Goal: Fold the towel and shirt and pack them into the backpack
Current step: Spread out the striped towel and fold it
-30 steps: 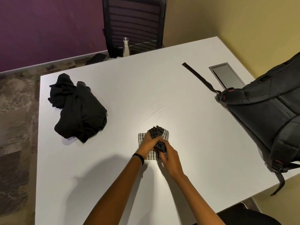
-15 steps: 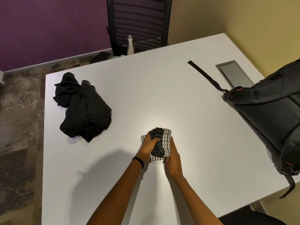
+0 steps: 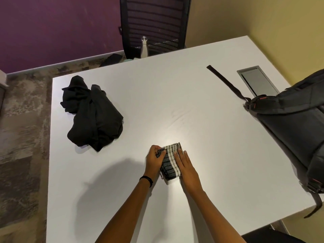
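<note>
Towel point(image 3: 171, 163): striped, folded into a small thick packet. It lies flat on the worktop point(image 3: 192, 111), about midway between the left and right edges and nearer the near edge than the far edge.

Left hand point(image 3: 152, 163): its fingers point(image 3: 160, 155) are curled over the packet's left edge and pinch the upper layers. A dark wristband point(image 3: 146, 180) sits on this wrist.

Right hand point(image 3: 188, 168): fingers point(image 3: 180, 155) straight and together, laid flat against the packet's right edge, gripping nothing. The packet sits between the 2 hands, touching both.

Shirt point(image 3: 93, 114): black, in a crumpled heap toward the far left corner, close to the left edge and well apart from the towel.

Backpack point(image 3: 289, 128): dark, lying along the right edge, with its lower end overhanging near the near right corner. 1 strap point(image 3: 226, 83) runs from it across the worktop toward the far edge. A metal cable hatch point(image 3: 256, 81) is set into the worktop just beside the backpack.

Room: white worktop surface shows between the towel and the backpack, between the towel and the shirt, and from the towel to the far edge.

Beyond the far edge stand a mesh office chair point(image 3: 154, 23) and a metal bottle point(image 3: 144, 48).
</note>
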Motion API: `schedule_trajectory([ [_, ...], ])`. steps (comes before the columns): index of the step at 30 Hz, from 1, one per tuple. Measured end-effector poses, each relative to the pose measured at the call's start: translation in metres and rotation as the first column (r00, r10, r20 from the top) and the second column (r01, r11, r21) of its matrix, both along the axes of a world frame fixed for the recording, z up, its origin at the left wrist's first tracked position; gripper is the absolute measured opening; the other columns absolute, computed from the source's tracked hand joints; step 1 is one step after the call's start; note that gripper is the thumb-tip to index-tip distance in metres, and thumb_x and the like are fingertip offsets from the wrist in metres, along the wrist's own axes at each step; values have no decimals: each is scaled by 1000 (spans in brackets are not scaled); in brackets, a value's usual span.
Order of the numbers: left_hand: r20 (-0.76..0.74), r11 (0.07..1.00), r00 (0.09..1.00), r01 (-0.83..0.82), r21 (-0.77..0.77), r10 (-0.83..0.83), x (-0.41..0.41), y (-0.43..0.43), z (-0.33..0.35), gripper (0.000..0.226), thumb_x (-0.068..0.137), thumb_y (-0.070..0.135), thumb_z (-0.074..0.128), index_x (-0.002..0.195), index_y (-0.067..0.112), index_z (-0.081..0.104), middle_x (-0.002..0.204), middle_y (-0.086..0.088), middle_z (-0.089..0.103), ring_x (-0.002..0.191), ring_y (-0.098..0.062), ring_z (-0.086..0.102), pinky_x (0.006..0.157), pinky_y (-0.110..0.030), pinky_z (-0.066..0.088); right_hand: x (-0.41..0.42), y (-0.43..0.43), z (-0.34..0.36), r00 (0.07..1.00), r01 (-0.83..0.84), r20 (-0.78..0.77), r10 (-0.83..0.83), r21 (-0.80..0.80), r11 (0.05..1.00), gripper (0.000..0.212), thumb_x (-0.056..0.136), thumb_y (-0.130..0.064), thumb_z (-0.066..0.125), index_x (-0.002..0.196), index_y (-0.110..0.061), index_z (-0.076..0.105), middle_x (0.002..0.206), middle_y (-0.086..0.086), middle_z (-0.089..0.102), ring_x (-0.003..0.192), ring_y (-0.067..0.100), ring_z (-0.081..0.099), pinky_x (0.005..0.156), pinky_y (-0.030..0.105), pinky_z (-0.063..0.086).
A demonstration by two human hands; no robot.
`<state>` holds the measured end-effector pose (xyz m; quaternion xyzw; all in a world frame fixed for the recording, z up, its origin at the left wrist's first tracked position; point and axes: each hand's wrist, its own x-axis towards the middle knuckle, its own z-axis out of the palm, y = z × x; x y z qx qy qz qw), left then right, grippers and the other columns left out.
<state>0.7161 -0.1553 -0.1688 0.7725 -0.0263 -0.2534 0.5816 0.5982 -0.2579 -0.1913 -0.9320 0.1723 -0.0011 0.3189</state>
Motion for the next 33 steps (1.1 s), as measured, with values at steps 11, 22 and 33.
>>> schedule_trajectory([
  [11,330,971,926,119,208,-184,0,5,-7,10,95,22,47,99,20,56,94,9,59,94,-9,49,82,-20,41,-1,-10,-2,988,-144,-71,136,-124,982,72,83,-2,42,149,-15,16,156,6,12,145,20,9,116,41,21],
  [22,496,919,821,85,385,-284,12,-4,-5,47,90,37,21,107,15,59,104,-1,61,99,-17,49,88,-32,42,8,5,-6,961,-270,-84,264,-83,959,65,95,-51,25,148,-23,1,157,2,-5,143,11,-16,117,33,-3],
  [33,636,731,362,289,618,-681,8,8,-20,44,99,23,37,141,12,37,149,-4,35,141,-20,26,117,-42,17,10,7,-9,966,-221,-146,214,-32,975,60,92,-56,5,144,-30,-7,153,-9,-13,138,0,-24,115,28,-11],
])
